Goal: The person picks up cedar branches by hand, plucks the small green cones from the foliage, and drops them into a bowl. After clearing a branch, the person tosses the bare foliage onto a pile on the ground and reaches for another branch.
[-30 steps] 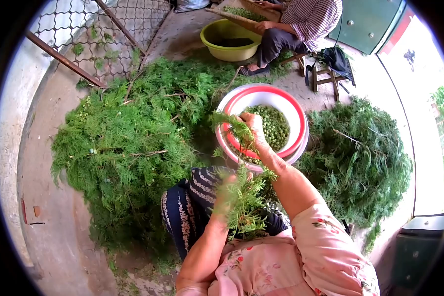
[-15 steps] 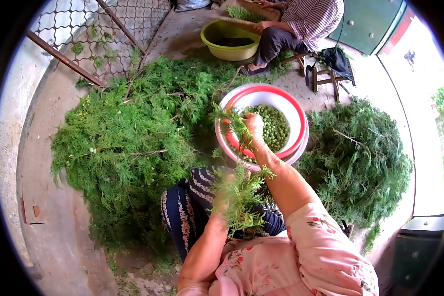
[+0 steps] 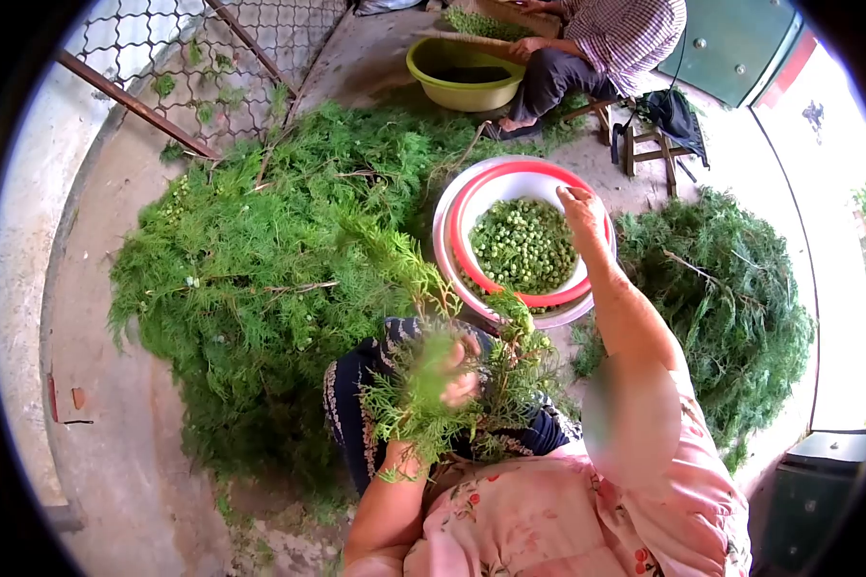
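My left hand (image 3: pixel 455 370) grips a bunch of green leafy sprigs (image 3: pixel 423 385) over my lap, its fingers half buried in the foliage. My right hand (image 3: pixel 583 209) reaches out over the far right rim of the red-and-white basin (image 3: pixel 471 192), fingers curled; whether it holds anything small I cannot tell. The basin holds many small green seeds (image 3: pixel 524 245). A long sprig (image 3: pixel 394 260) sticks up from the bunch toward the basin's left side.
A big heap of green branches (image 3: pixel 250 260) lies to the left, a second heap (image 3: pixel 731 288) to the right. Another person (image 3: pixel 606 43) sits at the back beside a yellow-green basin (image 3: pixel 462 72) and a wooden stool (image 3: pixel 649 144). Wire mesh fence (image 3: pixel 212 58) stands at the back left.
My right hand has let go of the sprig at the basin's left and moved to the basin's far right rim. The bunch in my left hand has risen slightly.
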Tool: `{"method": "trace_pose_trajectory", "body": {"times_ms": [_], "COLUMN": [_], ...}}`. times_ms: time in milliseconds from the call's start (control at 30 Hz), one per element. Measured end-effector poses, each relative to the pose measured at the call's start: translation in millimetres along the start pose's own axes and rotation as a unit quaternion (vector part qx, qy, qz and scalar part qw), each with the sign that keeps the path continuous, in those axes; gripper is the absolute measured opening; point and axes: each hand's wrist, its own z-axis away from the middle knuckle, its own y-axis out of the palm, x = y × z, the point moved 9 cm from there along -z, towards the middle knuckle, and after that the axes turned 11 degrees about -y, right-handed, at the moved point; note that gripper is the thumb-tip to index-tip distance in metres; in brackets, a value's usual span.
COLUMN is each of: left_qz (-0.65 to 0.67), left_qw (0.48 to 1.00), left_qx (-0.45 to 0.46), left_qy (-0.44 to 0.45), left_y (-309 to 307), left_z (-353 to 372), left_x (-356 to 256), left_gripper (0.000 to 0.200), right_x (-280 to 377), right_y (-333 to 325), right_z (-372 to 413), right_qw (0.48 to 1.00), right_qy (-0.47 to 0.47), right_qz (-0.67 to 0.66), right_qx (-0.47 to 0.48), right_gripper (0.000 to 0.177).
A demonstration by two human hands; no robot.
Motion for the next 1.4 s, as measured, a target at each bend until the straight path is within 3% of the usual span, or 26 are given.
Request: {"method": "trace_pose_trajectory", "body": {"times_ms": [33,133,200,233,267,367,400,433,467,533,600,733,800,833,933,967,1067,1133,1200,1300,1333,1367,1400], "left_qz": [0.01,-0.025,-0.069,-0.082,-0.057,0.071,0.077,0.046,0.014,-0.013,-0.004,0.034,0.023,0.004,-0.004,-0.014,-0.007,-0.042,-0.027,-0.058,-0.008,0.048,0.085], "left_qw": [1.0,0.981,0.987,0.974,0.978,0.991,0.965,0.974,0.98,0.984,0.983,0.956,0.925,0.922,0.926,0.946,0.934,0.933,0.945,0.886,0.923,0.938,0.952], "left_qx": [0.014,-0.177,-0.118,-0.185,-0.169,-0.036,-0.168,-0.125,-0.081,-0.001,0.073,-0.124,-0.229,-0.242,-0.25,-0.184,-0.252,-0.24,-0.211,-0.358,-0.279,-0.225,-0.137], "left_qy": [0.006,0.079,0.081,0.098,0.106,0.108,0.185,0.183,0.181,0.177,0.166,0.265,0.301,0.302,0.281,0.266,0.255,0.265,0.247,0.289,0.265,0.261,0.259], "left_y": [8,5,25,18,19,26,25,30,36,45,50,41,34,31,18,9,14,24,24,17,10,7,11], "left_z": [-1,10,7,15,16,12,25,23,22,20,18,30,39,41,48,47,48,42,40,51,49,49,44], "left_x": [1,-9,-13,-16,-16,-20,-24,-31,-37,-44,-45,-43,-43,-44,-41,-43,-37,-37,-36,-32,-28,-19,-16], "left_gripper": [0.034,0.036,0.034,0.034,0.033,0.033,0.026,0.028,0.03,0.031,0.031,0.031,0.031,0.023,0.022,0.021,0.023,0.022,0.021,0.02,0.027,0.034,0.044], "right_x": [11,3,-6,-7,-8,-3,2,10,9,47,44,112,128,119,132,134,120,118,121,132,143,159,158], "right_y": [-6,-25,-38,-44,-47,-46,-48,-44,-33,-9,24,57,70,79,79,83,99,107,103,94,88,80,80], "right_z": [4,-3,-5,-4,-2,0,3,12,11,45,80,172,190,196,202,206,212,212,210,199,198,200,197], "right_qw": [0.998,0.975,0.967,0.971,0.971,0.957,0.949,0.962,0.963,0.983,0.957,0.863,0.825,0.808,0.817,0.806,0.779,0.76,0.761,0.788,0.784,0.781,0.808], "right_qy": [-0.05,-0.107,-0.141,-0.152,-0.161,-0.187,-0.195,-0.174,-0.214,-0.139,-0.053,0.082,0.081,0.139,0.141,0.172,0.245,0.264,0.265,0.175,0.153,0.125,0.095], "right_qz": [0.025,0.188,0.175,0.124,0.072,0.179,0.216,0.19,0.16,0.04,-0.219,-0.348,-0.449,-0.493,-0.488,-0.489,-0.516,-0.526,-0.535,-0.541,-0.553,-0.562,-0.525], "right_qx": [-0.016,-0.05,-0.118,-0.14,-0.161,-0.129,-0.119,-0.086,-0.049,0.115,0.185,0.357,0.333,0.293,0.272,0.286,0.259,0.274,0.253,0.238,0.235,0.243,0.249], "right_gripper": [0.035,0.029,0.023,0.019,0.017,0.019,0.022,0.03,0.031,0.032,0.037,0.066,0.066,0.064,0.06,0.056,0.054,0.055,0.056,0.057,0.057,0.045,0.04]}}
